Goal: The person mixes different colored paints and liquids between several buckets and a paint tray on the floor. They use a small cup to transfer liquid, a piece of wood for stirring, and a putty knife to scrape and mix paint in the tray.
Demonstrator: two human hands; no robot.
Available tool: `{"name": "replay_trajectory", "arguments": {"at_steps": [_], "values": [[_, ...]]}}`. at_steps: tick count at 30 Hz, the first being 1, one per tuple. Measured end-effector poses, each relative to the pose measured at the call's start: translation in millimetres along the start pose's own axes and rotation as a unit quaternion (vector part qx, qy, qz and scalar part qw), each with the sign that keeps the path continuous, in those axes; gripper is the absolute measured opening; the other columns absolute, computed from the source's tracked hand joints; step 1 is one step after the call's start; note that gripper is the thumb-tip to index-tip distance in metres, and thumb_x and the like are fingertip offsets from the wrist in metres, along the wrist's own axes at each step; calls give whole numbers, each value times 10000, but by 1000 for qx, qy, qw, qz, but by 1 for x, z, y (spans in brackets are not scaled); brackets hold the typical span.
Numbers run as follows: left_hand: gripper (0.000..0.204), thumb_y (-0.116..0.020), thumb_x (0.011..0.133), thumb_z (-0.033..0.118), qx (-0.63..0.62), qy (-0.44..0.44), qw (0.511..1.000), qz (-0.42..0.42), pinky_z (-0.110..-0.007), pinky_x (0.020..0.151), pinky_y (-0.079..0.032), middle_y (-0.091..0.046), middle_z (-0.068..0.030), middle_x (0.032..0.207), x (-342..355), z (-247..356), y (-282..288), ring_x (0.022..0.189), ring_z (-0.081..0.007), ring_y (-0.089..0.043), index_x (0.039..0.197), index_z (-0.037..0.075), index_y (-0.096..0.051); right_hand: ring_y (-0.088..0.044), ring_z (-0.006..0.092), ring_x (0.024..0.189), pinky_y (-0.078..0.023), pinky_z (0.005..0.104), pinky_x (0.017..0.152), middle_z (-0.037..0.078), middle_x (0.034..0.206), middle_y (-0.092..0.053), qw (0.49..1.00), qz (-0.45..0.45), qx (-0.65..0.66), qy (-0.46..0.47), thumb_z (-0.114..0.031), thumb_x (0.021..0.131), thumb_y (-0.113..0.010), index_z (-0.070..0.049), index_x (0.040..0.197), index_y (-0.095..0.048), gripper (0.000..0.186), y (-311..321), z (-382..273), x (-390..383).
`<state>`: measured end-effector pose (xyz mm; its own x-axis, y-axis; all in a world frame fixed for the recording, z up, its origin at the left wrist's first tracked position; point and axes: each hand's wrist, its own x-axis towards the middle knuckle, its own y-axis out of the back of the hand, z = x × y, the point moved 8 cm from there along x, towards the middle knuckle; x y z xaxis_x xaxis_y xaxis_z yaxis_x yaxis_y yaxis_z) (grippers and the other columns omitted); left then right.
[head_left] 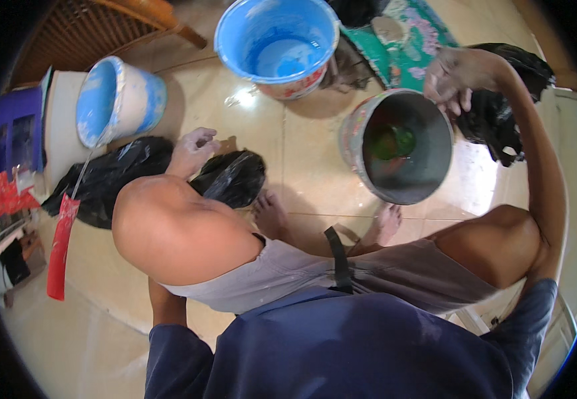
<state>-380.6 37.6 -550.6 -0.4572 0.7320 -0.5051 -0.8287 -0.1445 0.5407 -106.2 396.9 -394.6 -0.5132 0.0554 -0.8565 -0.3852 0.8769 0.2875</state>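
A grey bucket (433,156) stands in front of my right foot, with a green and reddish patch inside that I cannot make out. My right hand (449,78), dusted with pale powder or paint, hangs from a bent wrist at the bucket's far right rim. Its fingers are loosely apart and seem to hold nothing; whether they touch the rim is unclear. Past my left knee, my left hand (194,151) hovers by a crumpled black plastic bag (232,178), also whitened, fingers loosely curled and thumb apart. I see nothing in it.
A paint-smeared blue bucket (229,50) stands at the far middle. To the left, a white-and-blue bucket (132,100) lies tilted, near a red-handled tool (61,256) with a thin metal rod. Black bags (112,176) lie below it. A green sheet (405,40) is at the far right.
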Motion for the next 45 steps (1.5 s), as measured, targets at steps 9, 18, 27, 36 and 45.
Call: {"name": "replay_trajectory", "arguments": {"at_steps": [9,18,27,36,45], "values": [[441,-701,702,258,131,44,989,-56,-352,800,-482,-636,-182,993,-27,-21,-30,904,-275,-621,1056,18,-592,-646,267,797,-531,382,630,161,938,-637,919,-66,-385,54,-101,694,-625,-42,1056,-584,368,-106,19,66],[380,-676,707,247,285,38,958,9,-400,829,-462,-618,-192,990,-27,-18,-19,924,-351,-587,1037,74,-606,-647,293,830,-518,392,710,176,827,-659,860,73,-487,135,-122,709,-592,-26,769,-678,142,-115,23,81],[420,-682,728,305,164,50,985,19,-414,825,-446,-617,-191,986,-49,-21,-11,939,-356,-577,1057,53,-613,-635,322,837,-499,410,754,189,859,-649,864,42,-489,118,-267,756,-610,-17,834,-664,267,-123,11,109],[397,-668,740,314,257,-6,963,83,-409,803,-444,-618,-180,951,-44,-10,-17,893,-358,-579,1020,35,-625,-619,346,878,-484,425,780,203,916,-639,859,41,-497,117,-322,786,-582,-13,894,-649,335,-120,12,105],[388,-663,722,313,185,23,979,86,-400,689,-461,-616,-203,886,-100,7,6,796,-308,-611,936,-6,-605,-620,338,884,-484,421,792,206,920,-638,862,33,-496,101,-328,805,-547,-14,911,-643,344,-114,13,103]]}}
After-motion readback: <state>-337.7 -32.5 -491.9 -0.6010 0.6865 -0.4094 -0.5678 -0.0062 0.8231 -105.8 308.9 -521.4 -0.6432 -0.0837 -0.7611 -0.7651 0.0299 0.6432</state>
